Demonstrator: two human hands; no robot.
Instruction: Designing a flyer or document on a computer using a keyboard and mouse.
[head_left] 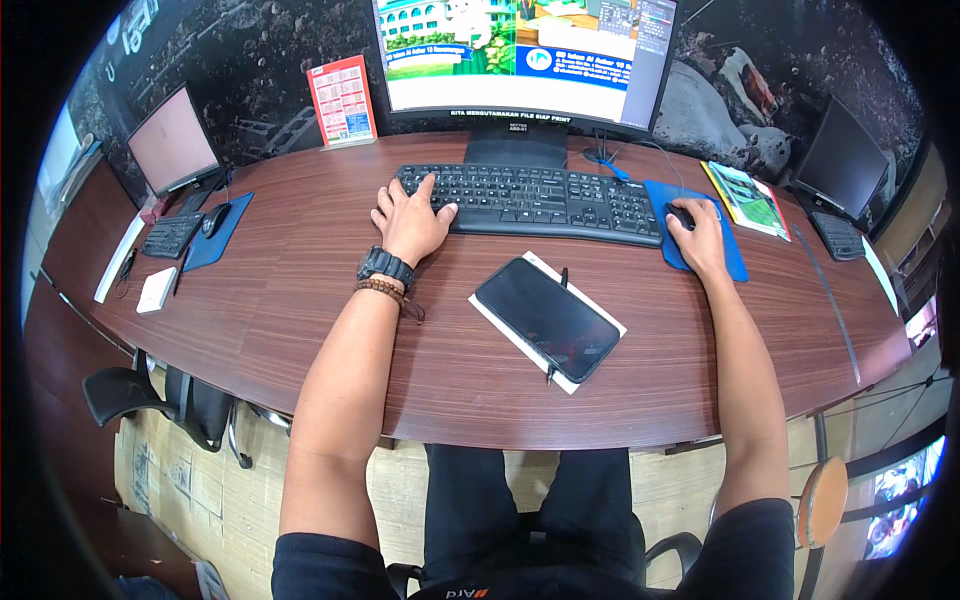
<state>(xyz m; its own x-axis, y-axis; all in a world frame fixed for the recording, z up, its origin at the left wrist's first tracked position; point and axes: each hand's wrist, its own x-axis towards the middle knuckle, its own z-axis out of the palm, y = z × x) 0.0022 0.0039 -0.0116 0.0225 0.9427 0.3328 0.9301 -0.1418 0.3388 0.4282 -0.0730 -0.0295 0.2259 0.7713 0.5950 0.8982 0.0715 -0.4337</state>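
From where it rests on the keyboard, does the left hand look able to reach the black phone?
Probably yes. The left hand lies on the keyboard's left end, and the phone lies close by on a white pad, with only bare desk between.

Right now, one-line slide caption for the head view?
Seated person's left hand on black keyboard, right hand on mouse; dark phone lies on wooden desk.

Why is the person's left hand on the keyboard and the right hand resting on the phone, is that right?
Not quite. In the head view the left hand is on the keyboard, but the right hand is on the mouse. The phone lies untouched between the arms.
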